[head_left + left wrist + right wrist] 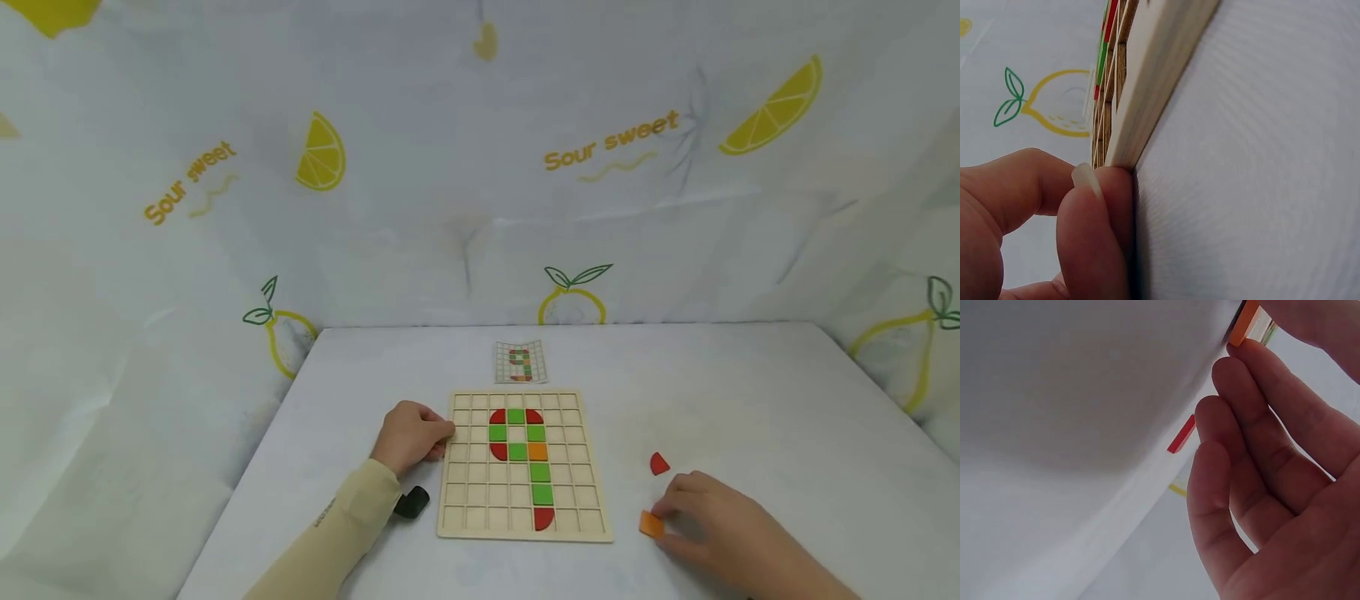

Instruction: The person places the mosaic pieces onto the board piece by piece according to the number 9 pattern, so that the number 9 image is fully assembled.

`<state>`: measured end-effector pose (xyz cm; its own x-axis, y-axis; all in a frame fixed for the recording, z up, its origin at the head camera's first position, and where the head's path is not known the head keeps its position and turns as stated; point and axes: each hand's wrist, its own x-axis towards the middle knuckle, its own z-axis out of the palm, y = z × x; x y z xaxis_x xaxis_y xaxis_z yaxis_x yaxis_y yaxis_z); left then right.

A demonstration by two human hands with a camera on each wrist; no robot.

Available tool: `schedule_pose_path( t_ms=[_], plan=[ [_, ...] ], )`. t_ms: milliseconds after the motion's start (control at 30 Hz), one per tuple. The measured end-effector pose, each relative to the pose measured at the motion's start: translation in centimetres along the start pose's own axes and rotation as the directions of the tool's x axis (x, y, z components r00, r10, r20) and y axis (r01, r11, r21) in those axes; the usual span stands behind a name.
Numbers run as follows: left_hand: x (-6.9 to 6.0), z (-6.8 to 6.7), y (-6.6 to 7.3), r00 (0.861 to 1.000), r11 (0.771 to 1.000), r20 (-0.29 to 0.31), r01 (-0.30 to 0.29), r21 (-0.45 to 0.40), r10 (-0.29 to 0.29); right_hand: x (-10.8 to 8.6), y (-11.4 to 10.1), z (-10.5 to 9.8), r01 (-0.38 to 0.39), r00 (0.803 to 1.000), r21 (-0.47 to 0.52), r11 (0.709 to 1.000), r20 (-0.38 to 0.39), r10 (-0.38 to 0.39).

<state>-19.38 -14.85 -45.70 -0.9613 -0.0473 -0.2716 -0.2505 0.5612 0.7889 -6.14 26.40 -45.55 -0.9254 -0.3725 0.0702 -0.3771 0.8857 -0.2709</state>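
A wooden grid board [477, 473] lies on the table with red, green and orange tiles forming a 9-like figure. My left hand [411, 436] is at its left edge; in the left wrist view the thumb [1088, 240] and fingertips pinch that edge. Right of the board, my right hand [720, 527] holds an orange square tile [652, 524] between thumb and forefinger. The same orange tile [1245, 324] shows at the top of the right wrist view, with the other fingers bent loosely below it. A loose red quarter-round tile [659, 464] lies beyond this hand.
Behind the board lies a pattern card [521, 363] printed with a similar figure. A small black object [412, 502] sits by the left sleeve, partly hidden. A white cloth [450, 167] with lemon prints hangs behind the table and along its sides.
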Motion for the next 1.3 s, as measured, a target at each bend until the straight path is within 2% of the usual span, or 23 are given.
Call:
schedule_pose_path(
  t_ms=[233, 300, 500, 733, 900, 1133, 1300],
  plan=[
    [0.1, -0.1, 0.0, 1.0, 1.0, -0.004, -0.008, -0.005, 0.008, 3.0, -1.9, -0.4, -0.096, 0.992, -0.045, 0.994, 0.082, 0.099],
    [0.0, 0.0, 0.0, 1.0, 1.0, -0.003, -0.018, -0.003, 0.018, 3.8, -2.5, -0.6, -0.1, 0.99, -0.04, 0.994, 0.094, 0.103],
    [0.0, -0.1, 0.1, 1.0, 1.0, -0.002, -0.011, -0.01, 0.011, 6.3, -4.4, -0.8, 0.002, 0.994, 0.004, 1.0, 0.107, -0.003],
    [0.1, -0.1, 0.1, 1.0, 0.999, 0.007, -0.02, -0.031, 0.02, 8.5, -6.8, -0.4, 0.141, 0.985, 0.068, 0.988, 0.092, -0.147],
    [0.0, 0.1, 0.0, 1.0, 1.0, 0.002, -0.017, -0.02, 0.017, 9.5, -8.6, 0.2, 0.175, 0.978, 0.087, 0.981, 0.096, -0.183],
    [0.0, 0.1, 0.1, 1.0, 1.0, 0.001, -0.022, -0.004, 0.022, 10.0, -10.1, 1.0, 0.249, 0.965, 0.094, 0.964, 0.056, -0.254],
    [0.0, -0.1, 0.1, 1.0, 1.0, -0.002, -0.021, -0.008, 0.021, 10.2, -10.9, 1.3, 0.273, 0.957, 0.089, 0.958, 0.073, -0.279]
  ],
)
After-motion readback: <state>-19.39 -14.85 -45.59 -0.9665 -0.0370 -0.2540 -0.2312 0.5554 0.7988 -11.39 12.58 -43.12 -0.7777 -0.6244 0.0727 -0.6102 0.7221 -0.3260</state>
